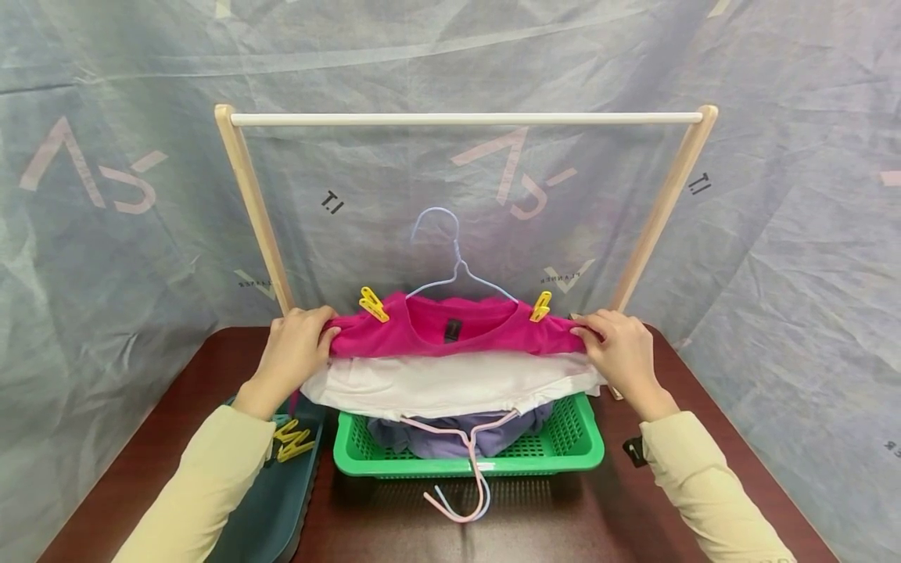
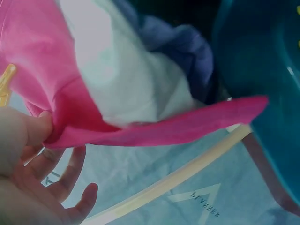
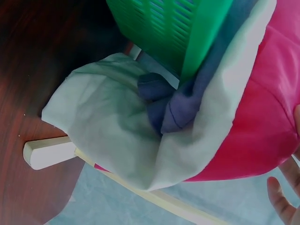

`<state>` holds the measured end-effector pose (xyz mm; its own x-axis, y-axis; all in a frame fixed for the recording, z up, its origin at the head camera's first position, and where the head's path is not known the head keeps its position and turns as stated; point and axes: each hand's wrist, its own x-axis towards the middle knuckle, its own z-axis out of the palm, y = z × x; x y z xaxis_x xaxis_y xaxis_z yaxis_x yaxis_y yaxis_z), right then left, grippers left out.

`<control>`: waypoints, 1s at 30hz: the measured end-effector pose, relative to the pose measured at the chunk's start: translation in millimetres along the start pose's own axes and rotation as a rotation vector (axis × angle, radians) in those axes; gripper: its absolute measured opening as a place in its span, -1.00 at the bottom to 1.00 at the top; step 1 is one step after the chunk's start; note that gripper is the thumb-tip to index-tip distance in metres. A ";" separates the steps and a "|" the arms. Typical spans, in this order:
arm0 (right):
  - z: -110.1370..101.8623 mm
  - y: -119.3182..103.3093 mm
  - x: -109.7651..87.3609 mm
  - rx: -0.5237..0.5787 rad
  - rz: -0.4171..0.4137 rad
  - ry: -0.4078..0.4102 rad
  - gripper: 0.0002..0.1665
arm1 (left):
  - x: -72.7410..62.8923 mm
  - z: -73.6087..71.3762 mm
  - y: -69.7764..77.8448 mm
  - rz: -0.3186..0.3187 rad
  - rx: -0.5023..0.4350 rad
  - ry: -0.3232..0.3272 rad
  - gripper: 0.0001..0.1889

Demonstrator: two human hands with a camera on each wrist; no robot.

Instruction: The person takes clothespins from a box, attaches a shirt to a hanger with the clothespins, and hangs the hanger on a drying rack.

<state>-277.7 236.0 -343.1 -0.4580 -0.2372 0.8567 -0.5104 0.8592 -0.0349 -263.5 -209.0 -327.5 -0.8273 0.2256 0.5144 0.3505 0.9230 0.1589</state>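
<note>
A magenta shirt (image 1: 366, 340) hangs over a light-blue wire hanger (image 1: 459, 250), its hook pointing up. Two yellow clothespins clip it, a left clothespin (image 1: 374, 305) and a right clothespin (image 1: 540, 306). My left hand (image 1: 296, 348) pinches the shirt's left sleeve between thumb and fingers; the left wrist view shows the pink cloth (image 2: 61, 119) in that pinch. On the other side my right hand (image 1: 622, 352) pinches the right sleeve. Below lies a white garment (image 1: 450, 383), with a pink hanger (image 1: 473, 453) poking out toward me.
Under the clothes stands a green basket (image 1: 339, 453) with a purple garment (image 1: 443, 446) in it. Left of it, a dark teal tray (image 1: 267, 500) contains several yellow clothespins (image 1: 292, 442). Behind rises a wooden rack with a white rail (image 1: 464, 120), on a brown table (image 1: 394, 524).
</note>
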 end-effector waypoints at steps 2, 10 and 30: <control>-1.1 0.0 2.3 0.003 0.003 0.013 -0.88 | 4.1 -4.2 1.3 0.005 0.004 0.012 -0.86; -9.4 3.1 12.5 0.023 0.026 0.061 -0.95 | 25.3 -20.2 9.3 0.043 0.035 0.096 -0.87; -51.1 21.2 48.6 -0.029 0.107 0.127 -0.95 | 91.5 -51.2 46.9 0.037 0.028 0.148 -0.84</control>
<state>-273.5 265.8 -275.9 -0.4120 -0.0860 0.9071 -0.4412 0.8899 -0.1160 -300.3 -161.1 -229.8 -0.7400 0.2130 0.6380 0.3653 0.9237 0.1154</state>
